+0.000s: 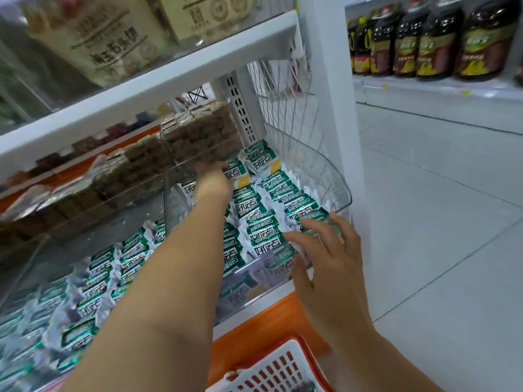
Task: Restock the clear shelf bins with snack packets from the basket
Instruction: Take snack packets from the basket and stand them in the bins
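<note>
A clear shelf bin (343, 190) at the right end of the shelf holds several green-and-white snack packets (254, 219). My left hand (212, 179) reaches deep into this bin over the packets; its fingers point away from the camera and are hidden. Near the bin's front right corner, my right hand (325, 250) rests on the packets with straight, spread fingers. A white and red basket (283, 369) sits below the shelf at the bottom edge; its contents are hardly visible.
A neighbouring clear bin (93, 281) to the left holds the same green packets. Brown wrapped snack blocks (198, 131) fill bins behind. Boxed goods (113, 38) stand on the shelf above. Dark bottles (424, 43) line a shelf across the tiled aisle (438, 222).
</note>
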`<state>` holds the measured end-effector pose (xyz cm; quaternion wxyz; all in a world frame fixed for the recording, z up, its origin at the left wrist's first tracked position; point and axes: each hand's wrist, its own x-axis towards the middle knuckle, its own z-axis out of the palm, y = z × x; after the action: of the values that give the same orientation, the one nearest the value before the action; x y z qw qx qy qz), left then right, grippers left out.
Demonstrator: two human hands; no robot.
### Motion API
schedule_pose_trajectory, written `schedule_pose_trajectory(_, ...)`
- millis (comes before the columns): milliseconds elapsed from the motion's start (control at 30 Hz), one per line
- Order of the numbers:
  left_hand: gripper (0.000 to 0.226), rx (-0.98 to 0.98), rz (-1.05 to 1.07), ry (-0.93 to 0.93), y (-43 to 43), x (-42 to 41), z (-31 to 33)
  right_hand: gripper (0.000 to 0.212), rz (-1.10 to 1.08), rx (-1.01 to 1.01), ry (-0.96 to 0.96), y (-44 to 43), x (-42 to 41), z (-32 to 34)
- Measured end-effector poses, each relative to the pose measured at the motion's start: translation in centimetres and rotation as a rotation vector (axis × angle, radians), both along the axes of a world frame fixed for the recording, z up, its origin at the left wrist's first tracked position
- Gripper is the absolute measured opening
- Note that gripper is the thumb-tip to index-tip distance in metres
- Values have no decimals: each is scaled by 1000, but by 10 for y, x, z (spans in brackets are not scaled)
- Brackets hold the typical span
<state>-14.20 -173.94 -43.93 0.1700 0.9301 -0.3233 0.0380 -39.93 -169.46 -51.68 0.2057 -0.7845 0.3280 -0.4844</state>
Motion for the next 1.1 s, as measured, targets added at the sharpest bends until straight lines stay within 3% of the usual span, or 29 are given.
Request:
schedule_pose_trajectory(233, 47, 140, -30, -90, 10, -17, 15, 32, 10, 9, 29, 4, -1, -2)
schedule_pose_trajectory(367, 38, -46, -188, -133, 52, -72, 33, 42, 89, -16, 98, 17, -12, -5)
schedule_pose_trajectory(467, 32, -250, -361, -226, 110, -114, 31, 32, 96, -15, 116, 39, -20, 1)
schedule_pose_trajectory(700, 23, -432, -454, -255, 259, -155, -31, 21, 258, 200, 139, 108, -14, -18)
schedule_pose_trajectory(867, 24, -371, -270, -168, 340, -150, -110, 22, 436, 436, 533, 142, -17, -84)
schedule_pose_trajectory(1000, 35, -153, -191, -153, 381, -139, -170, 22, 546, 604, 904, 156, -24, -136)
schedule_pose_trajectory(1100, 54, 29, -103, -153, 394, -129, -205, 16, 613, 669, 1041, 165, -18, -158)
